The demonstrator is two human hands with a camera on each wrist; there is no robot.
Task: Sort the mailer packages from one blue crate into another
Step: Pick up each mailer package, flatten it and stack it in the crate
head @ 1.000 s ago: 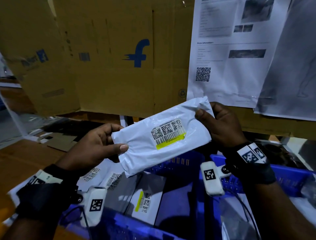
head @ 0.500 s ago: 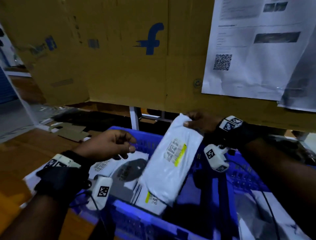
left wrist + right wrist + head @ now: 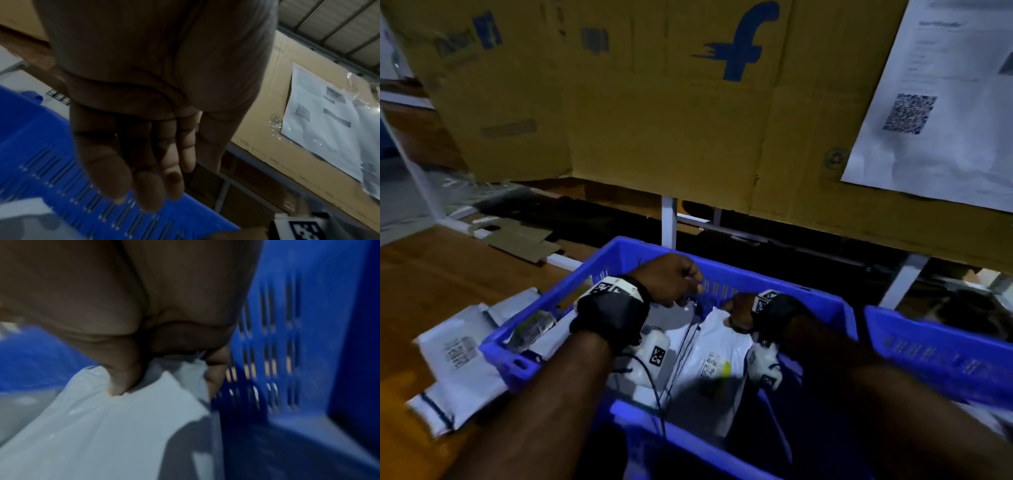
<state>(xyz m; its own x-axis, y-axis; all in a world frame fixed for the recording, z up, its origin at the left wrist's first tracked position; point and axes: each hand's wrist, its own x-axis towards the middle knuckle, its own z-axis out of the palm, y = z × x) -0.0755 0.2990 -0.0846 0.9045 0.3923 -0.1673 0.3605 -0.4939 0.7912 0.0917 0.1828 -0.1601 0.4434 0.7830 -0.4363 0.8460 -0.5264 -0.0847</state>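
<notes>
Down in the near crate (image 3: pixel 616 260) lies the white mailer (image 3: pixel 714 356), its label up, its far end lifted against the crate's slotted far wall. Our right hand (image 3: pixel 739 313) pinches that far end, thumb on top and fingers curled under the plastic, as the right wrist view (image 3: pixel 123 426) shows plainly. Our left hand (image 3: pixel 671 281) hovers just to the left of it above the crate, palm down, fingers loosely bent and holding nothing; in the left wrist view the fingers (image 3: pixel 123 162) hang relaxed over the blue wall.

More mailers (image 3: pixel 534 329) lie under and left of ours inside the crate, and several others (image 3: pixel 458 356) rest outside it on the worktop (image 3: pixel 431 274) at the left. A second crate (image 3: pixel 935 349) stands just right of the first. Beyond both, at the far side, a cardboard sheet (image 3: pixel 654 120) with a blue letter stands upright, and a printed paper (image 3: pixel 935 102) with a square code is fixed to it at the right.
</notes>
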